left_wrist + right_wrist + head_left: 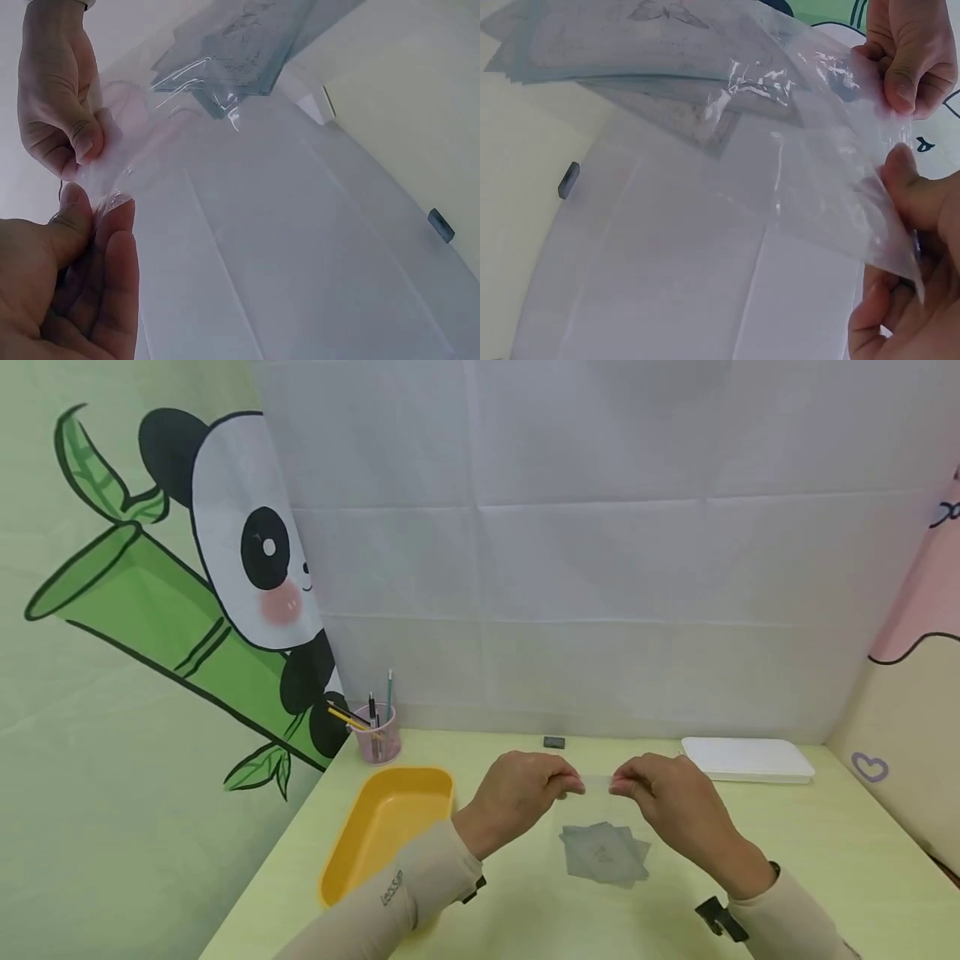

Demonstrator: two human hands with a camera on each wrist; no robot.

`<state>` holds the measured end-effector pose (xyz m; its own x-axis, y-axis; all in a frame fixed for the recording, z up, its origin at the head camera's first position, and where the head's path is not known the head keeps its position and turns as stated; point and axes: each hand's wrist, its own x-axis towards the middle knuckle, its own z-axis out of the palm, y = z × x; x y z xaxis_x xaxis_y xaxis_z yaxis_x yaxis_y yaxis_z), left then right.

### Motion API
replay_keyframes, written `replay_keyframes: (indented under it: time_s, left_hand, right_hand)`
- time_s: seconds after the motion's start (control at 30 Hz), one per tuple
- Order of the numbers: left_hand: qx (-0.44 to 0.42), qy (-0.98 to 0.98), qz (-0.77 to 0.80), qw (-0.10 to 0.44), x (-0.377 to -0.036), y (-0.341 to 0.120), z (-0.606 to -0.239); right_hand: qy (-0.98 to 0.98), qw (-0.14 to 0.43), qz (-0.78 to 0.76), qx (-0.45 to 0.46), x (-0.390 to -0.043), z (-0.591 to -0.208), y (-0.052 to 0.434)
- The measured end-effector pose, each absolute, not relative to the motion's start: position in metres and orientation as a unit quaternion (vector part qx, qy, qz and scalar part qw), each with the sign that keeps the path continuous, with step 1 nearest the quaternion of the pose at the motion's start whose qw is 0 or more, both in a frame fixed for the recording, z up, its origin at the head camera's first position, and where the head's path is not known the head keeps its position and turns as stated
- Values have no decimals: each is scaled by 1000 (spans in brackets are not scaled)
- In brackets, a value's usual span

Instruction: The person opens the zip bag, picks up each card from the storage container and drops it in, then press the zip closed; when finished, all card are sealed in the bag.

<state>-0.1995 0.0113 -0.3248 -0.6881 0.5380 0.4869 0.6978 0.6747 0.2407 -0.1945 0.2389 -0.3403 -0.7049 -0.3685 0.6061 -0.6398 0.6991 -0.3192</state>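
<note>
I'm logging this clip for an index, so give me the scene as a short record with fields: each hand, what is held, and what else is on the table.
left hand: fingers pinch one end of the clear plastic bag
right hand: fingers pinch the other end of it
bag position: raised above the table, stretched between both hands
below the hands: stack of grey sheets lying flat on the table
left side: yellow tray; pink pen cup behind it
right side: white flat box
far edge: small dark block
</note>
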Motion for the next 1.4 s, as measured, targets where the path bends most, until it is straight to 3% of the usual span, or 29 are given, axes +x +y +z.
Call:
replay_keyframes:
  time_s: [0.2, 0.43, 0.6, 0.73, 1.0, 1.2, 1.4]
  left_hand:
    - [-339, -897, -233, 162, -199, 11, -324]
    - [-252, -893, -374, -10, -193, -8, -321]
    - [-255, -884, -386, -68, -199, -6, -315]
    - [-240, -910, -332, -69, -223, 8, -322]
    - [-159, -972, -166, -44, -262, 37, -380]
    - [-163, -984, -67, -27, -278, 56, -422]
    - [-164, -986, -12, 29, -278, 63, -464]
  right_hand:
    - [-903, 186, 282, 265, -190, -335, 251]
    - [-901, 124, 318, 267, -173, -327, 280]
    - [-896, 113, 334, 269, -173, -320, 286]
    - [-915, 84, 320, 233, -194, -332, 287]
    - [-957, 74, 203, 194, -229, -392, 274]
    - [-964, 57, 171, 195, -242, -429, 272]
    - [-969, 47, 152, 190, -245, -462, 272]
